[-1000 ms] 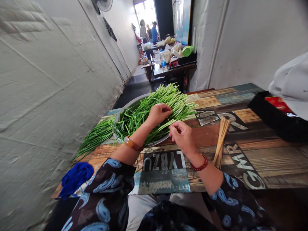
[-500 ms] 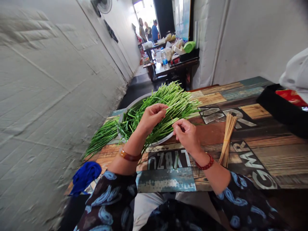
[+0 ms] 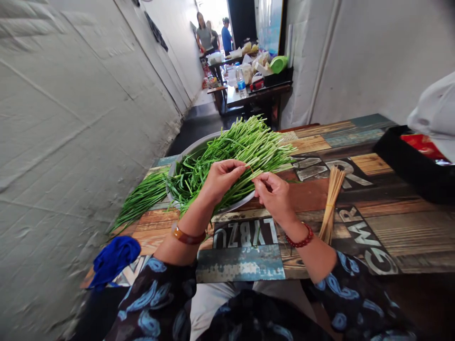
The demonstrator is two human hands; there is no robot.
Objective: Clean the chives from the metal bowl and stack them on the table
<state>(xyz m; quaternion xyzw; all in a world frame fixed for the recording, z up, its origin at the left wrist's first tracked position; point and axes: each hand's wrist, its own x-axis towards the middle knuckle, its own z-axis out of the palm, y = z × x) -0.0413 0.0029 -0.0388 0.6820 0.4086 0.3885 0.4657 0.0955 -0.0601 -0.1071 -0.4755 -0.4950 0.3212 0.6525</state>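
A large heap of garlic chives (image 3: 263, 142) lies in a metal basin (image 3: 194, 144), pale stem ends toward the right. My left hand (image 3: 225, 179) is closed in a pinch over the heap. A thin brownish strand shows at its fingertips, too fine to name. My right hand (image 3: 274, 193) pinches at the pale ends of a few chives, by the basin's near right rim. Its fingertips are a short way from the left ones. Another bunch of chives (image 3: 144, 196) lies on the table, left of the basin.
A tied bundle of bamboo skewers (image 3: 331, 203) lies on the patterned table (image 3: 241, 265). A blue cloth (image 3: 115, 260) is at the left edge, a black box (image 3: 401, 161) at the right. Beyond stand a cluttered table with a water bottle (image 3: 241, 83) and several people (image 3: 204, 35).
My view has shifted slightly. My left hand has come down a little, its fingertips closer to the right hand's. A brownish strand now shows there. The right hand keeps its pinch.
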